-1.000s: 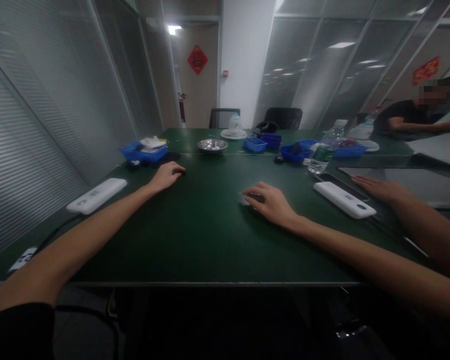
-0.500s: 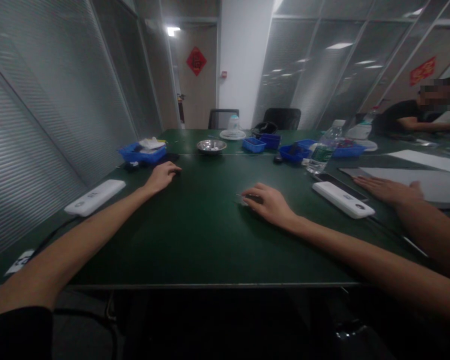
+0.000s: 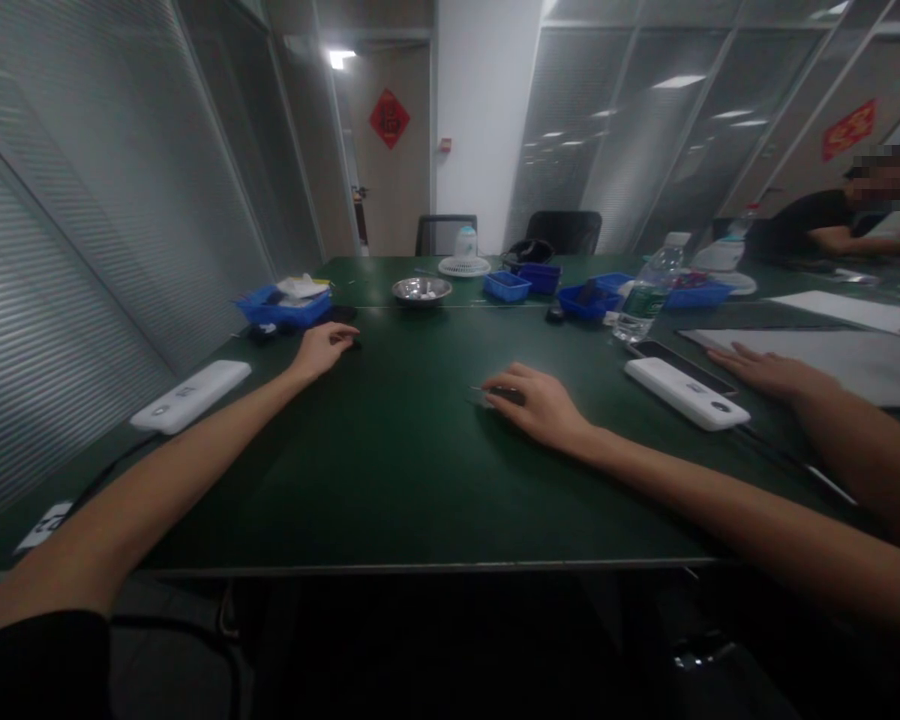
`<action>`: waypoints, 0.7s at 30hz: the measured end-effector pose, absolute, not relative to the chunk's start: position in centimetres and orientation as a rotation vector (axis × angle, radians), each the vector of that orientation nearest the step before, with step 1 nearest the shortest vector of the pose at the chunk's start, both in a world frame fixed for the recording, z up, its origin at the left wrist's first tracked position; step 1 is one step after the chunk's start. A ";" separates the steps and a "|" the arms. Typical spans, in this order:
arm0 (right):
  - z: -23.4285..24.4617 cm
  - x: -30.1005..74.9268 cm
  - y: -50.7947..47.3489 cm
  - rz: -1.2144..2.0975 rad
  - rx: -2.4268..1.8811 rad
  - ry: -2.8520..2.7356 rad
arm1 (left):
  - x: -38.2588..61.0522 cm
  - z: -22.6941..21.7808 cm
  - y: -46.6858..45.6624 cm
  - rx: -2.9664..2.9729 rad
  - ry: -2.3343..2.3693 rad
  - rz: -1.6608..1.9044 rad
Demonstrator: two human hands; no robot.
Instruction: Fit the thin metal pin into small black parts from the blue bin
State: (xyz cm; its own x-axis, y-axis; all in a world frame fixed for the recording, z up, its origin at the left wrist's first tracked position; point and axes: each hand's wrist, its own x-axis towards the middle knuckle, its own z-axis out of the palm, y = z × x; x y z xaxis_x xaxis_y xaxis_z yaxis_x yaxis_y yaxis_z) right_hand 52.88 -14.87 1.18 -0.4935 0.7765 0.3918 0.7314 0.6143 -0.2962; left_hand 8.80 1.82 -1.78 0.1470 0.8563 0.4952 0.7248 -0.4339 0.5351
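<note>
My left hand (image 3: 322, 348) rests on the green table (image 3: 390, 470) at the left, near the blue tray. Its fingers are bent together, with a small dark thing (image 3: 356, 343) at the tips, too blurred to name. Right of the table's middle, my right hand (image 3: 536, 402) lies on its side, thumb and fingers pinched. A thin, pale, see-through piece (image 3: 475, 393) sticks out leftward from its fingertips; its kind cannot be made out. A shiny metal bowl (image 3: 421, 291) with small pale bits stands beyond, between both hands.
White power strips (image 3: 193, 395) flank my arms; the right strip (image 3: 686, 393) lies beside a phone (image 3: 682, 366) and a water bottle (image 3: 649, 290). Blue trays (image 3: 285, 304) stand farther back. Another person's hand (image 3: 776, 372) rests on white paper (image 3: 870, 365) at right.
Both my hands stay almost where they were. The neighbour's hand at the right has shifted slightly on the paper, and the view has tilted a little.
</note>
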 end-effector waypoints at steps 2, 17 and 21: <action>1.2 52.9 -14.8 0.133 -1.190 -2.358 | 8.7 -1.8 2.2 2.082 1.601 1.129; 1.5 52.3 -15.6 0.112 -0.994 -2.475 | 20.1 1.3 -7.1 2.071 0.864 0.559; 1.7 52.3 -16.1 0.074 -0.928 -2.483 | 23.3 1.2 -10.5 2.091 0.704 0.538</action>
State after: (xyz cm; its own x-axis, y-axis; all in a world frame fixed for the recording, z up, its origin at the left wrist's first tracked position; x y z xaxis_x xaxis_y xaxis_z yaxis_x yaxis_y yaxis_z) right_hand 52.31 -16.06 1.73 -0.6519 0.6302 0.4218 0.6038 0.7679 -0.2140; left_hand 23.28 -10.51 1.20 0.7497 0.6506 0.1213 0.2886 -0.4864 0.8247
